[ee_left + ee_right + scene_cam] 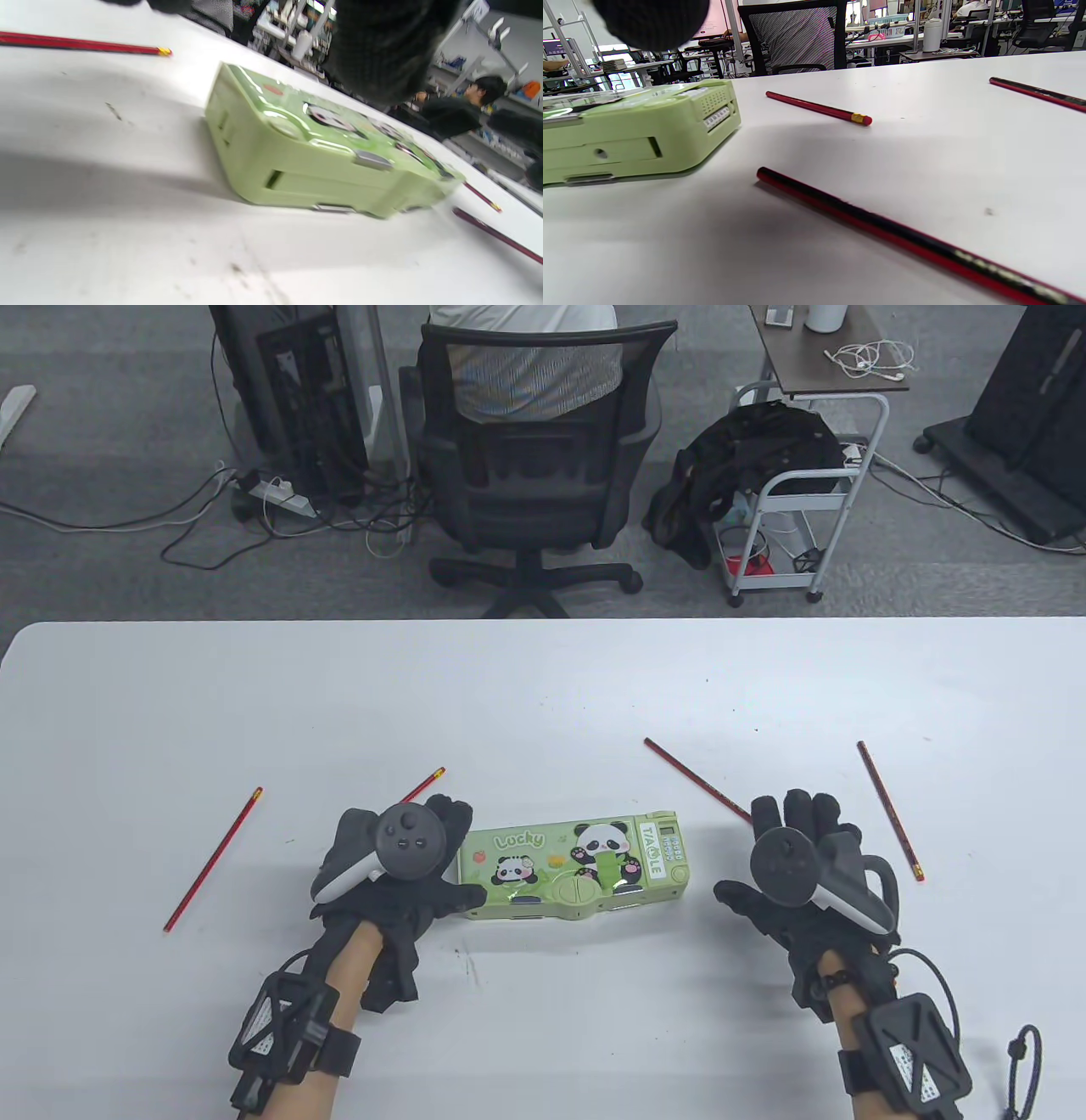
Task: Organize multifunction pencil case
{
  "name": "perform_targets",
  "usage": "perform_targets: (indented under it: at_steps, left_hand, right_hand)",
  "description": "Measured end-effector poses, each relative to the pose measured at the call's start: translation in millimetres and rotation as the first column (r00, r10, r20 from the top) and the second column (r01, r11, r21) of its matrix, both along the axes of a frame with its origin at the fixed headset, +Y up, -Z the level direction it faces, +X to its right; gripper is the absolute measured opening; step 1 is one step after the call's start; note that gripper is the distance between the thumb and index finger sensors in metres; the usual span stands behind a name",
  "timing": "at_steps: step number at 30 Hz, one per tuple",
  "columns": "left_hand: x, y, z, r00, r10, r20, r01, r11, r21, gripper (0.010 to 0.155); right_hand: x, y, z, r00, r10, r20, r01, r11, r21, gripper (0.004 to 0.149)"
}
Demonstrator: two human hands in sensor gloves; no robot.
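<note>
The green panda pencil case lies shut and flat near the table's front, also seen in the left wrist view and the right wrist view. My left hand rests at its left end with straight fingers, the thumb touching the case's front corner. My right hand lies flat and open on the table to the right of the case, apart from it. Its fingertips cover the near end of a red pencil. Another dark red pencil lies close beneath this hand.
More red pencils lie loose: one far left, one behind my left hand, one far right. Beyond the white table's far edge stand an office chair and a cart.
</note>
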State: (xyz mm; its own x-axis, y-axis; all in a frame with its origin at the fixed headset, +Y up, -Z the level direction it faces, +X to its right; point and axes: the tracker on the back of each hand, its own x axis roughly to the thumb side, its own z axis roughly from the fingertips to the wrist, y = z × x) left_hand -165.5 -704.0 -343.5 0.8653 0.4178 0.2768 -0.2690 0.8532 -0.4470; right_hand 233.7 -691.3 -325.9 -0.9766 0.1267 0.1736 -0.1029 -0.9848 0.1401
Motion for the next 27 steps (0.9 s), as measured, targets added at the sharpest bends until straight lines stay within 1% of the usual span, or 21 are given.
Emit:
perform_targets:
  at_steps: [2,5,6,7,8,10,12,13,14,15,16,17,19,20,23,24,26,27]
  left_hand:
    - [20.8,2.6,-3.2,0.996,-0.072,0.048,0.075,0.994,-0.074,0.115]
    - [50.9,4.9,-8.5,0.974,-0.187,0.124,0.2,0.975,-0.1,0.123]
    - [62.4,2.7,-12.2,0.959,-0.247,0.14,0.262,0.96,-0.098,0.125]
    - [67.4,1.2,-13.9,0.949,-0.277,0.15,0.293,0.951,-0.097,0.126]
    - [78.5,-4.6,-18.4,0.925,-0.334,0.178,0.355,0.93,-0.097,0.127]
    - [91.0,-14.7,-23.7,0.897,-0.391,0.206,0.419,0.901,-0.114,0.129]
    - [98.8,-25.8,-29.5,0.871,-0.442,0.216,0.469,0.878,-0.097,0.128]
    - [101.7,-33.0,-31.8,0.862,-0.454,0.226,0.485,0.868,-0.105,0.128]
    - [104.0,-35.0,-32.2,0.854,-0.474,0.215,0.499,0.862,-0.082,0.128]
    - [104.8,-34.3,-32.0,0.845,-0.495,0.202,0.509,0.861,-0.022,0.128]
    - [103.3,-33.4,-32.0,0.851,-0.488,0.192,0.488,0.871,0.049,0.127]
    - [101.8,-33.3,-31.7,0.862,-0.469,0.19,0.465,0.883,0.069,0.126]
    - [97.5,-32.6,-30.2,0.891,-0.416,0.182,0.39,0.907,0.161,0.124]
    - [97.1,-31.8,-30.0,0.896,-0.404,0.182,0.373,0.91,0.183,0.123]
    - [93.5,-28.8,-27.1,0.917,-0.368,0.153,0.331,0.917,0.222,0.122]
    - [89.6,-25.8,-26.5,0.933,-0.327,0.15,0.293,0.933,0.21,0.122]
    - [80.6,-17.1,-22.0,0.978,-0.176,0.108,0.149,0.965,0.218,0.122]
    - [75.9,-12.1,-19.7,0.99,-0.11,0.088,0.09,0.973,0.212,0.122]
  right_hand:
    - [4.6,2.2,0.5,1.0,-0.012,0.01,0.012,1.0,0.014,0.102]
    - [7.3,4.6,2.2,0.999,-0.033,0.014,0.033,0.999,0.035,0.101]
    - [7.7,5.4,3.1,0.999,-0.035,0.015,0.035,0.998,0.043,0.101]
    - [8.0,5.6,3.2,0.999,-0.035,0.012,0.034,0.998,0.044,0.101]
    - [8.6,5.7,3.7,0.999,-0.038,0.012,0.037,0.998,0.043,0.101]
    - [10.0,5.5,4.7,0.999,-0.05,0.012,0.049,0.998,0.047,0.101]
    - [11.1,5.1,5.3,0.998,-0.062,0.014,0.061,0.997,0.05,0.101]
    - [12.0,4.8,5.4,0.997,-0.07,0.016,0.069,0.996,0.053,0.101]
    - [13.0,4.9,5.7,0.997,-0.08,0.023,0.078,0.995,0.059,0.102]
    - [13.6,4.9,5.5,0.996,-0.09,0.022,0.088,0.994,0.062,0.102]
    - [14.0,4.9,5.2,0.995,-0.101,0.019,0.1,0.993,0.057,0.102]
    - [14.0,4.8,5.1,0.994,-0.106,0.018,0.105,0.993,0.056,0.102]
    - [13.9,4.9,4.8,0.994,-0.104,0.018,0.103,0.993,0.051,0.102]
    - [13.7,4.8,4.9,0.995,-0.102,0.016,0.102,0.994,0.046,0.102]
    - [14.1,5.0,5.7,0.993,-0.117,0.015,0.117,0.993,0.037,0.103]
    - [14.2,5.4,6.1,0.992,-0.128,0.014,0.128,0.991,0.032,0.103]
    - [13.8,6.8,6.6,0.987,-0.164,0.007,0.163,0.986,0.031,0.103]
    - [12.9,7.5,7.0,0.983,-0.184,-0.001,0.184,0.983,0.027,0.104]
